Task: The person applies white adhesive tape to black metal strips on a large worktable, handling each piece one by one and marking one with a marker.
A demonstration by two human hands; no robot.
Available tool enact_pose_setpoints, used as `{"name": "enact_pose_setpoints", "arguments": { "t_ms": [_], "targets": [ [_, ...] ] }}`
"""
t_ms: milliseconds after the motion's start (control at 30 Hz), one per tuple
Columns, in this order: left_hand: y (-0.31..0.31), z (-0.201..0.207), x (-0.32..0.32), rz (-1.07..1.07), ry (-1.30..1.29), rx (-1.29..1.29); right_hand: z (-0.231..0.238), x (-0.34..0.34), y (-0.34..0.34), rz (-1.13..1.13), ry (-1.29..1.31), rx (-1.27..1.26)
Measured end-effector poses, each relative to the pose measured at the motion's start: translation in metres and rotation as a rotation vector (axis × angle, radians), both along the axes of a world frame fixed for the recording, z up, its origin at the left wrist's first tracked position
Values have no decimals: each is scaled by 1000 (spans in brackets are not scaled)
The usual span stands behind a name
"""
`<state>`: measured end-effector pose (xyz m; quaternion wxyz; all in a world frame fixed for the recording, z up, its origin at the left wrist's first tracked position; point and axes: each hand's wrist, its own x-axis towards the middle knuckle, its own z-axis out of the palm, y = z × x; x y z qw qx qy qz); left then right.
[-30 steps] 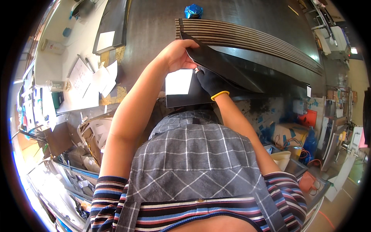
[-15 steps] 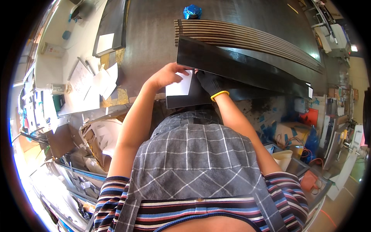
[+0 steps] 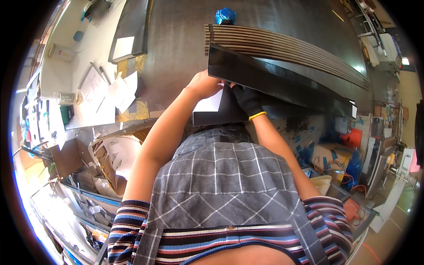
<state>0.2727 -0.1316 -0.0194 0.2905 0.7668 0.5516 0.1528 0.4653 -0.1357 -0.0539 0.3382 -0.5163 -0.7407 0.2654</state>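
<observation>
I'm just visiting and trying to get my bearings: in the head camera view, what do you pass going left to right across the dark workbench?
Loose white papers → bare left hand on a white label sheet → gloved right hand → long black panel lifted off a stack of dark strips.

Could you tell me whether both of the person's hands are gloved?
No: only the right hand wears a black glove; the left hand is bare.
</observation>
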Motion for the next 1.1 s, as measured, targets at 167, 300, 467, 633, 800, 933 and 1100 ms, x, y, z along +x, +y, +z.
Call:
{"name": "enact_pose_setpoints", "arguments": {
  "t_ms": [167, 300, 467, 633, 800, 933, 1100],
  "targets": [
    [6, 7, 1, -27, 22, -98, -5, 3, 3, -16, 15, -30],
    [4, 8, 1, -72, 127, -64, -13, 1, 6, -45, 73, 22],
    [-27, 8, -7, -182, 188, 317, -12, 4, 10, -74, 157, -25],
    [-27, 6, -25, -17, 104, 234, -5, 4, 10, -76, 87, -101],
    [3, 13, 1, -149, 170, 24, -7, 5, 13, -64, 67, -62],
    [11, 15, 2, -158, 160, -8, -1, 4, 9, -42, 95, -69],
    [-23, 23, -16, -357, 215, 238, -27, 8, 11, -29, -24, 147]
  ]
}}
